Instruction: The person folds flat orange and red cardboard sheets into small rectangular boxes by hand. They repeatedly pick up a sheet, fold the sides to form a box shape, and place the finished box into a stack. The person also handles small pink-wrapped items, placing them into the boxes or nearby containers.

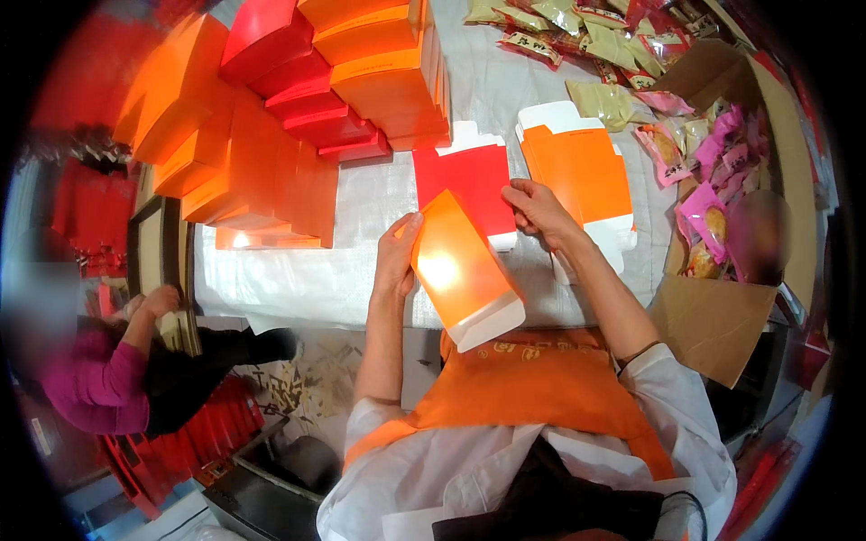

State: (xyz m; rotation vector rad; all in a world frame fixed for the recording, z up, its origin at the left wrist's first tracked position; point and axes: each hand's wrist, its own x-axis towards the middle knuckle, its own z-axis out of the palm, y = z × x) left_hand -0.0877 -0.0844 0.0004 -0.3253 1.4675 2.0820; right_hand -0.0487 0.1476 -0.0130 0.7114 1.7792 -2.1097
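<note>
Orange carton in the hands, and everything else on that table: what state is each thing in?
Orange carton: half folded, held off the table.
Left hand: gripping the carton's left edge.
Right hand: pinching its top corner.
Red blank: flat, unfolded.
Orange blank: flat, unfolded.
Finished boxes: closed, stacked.
Cardboard box: open, flaps out.
Snack packets: sealed.

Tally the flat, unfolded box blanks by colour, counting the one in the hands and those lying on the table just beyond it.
Orange: 2, one held by the left hand and right hand, one on the table
Red: 1
Total: 3
</note>
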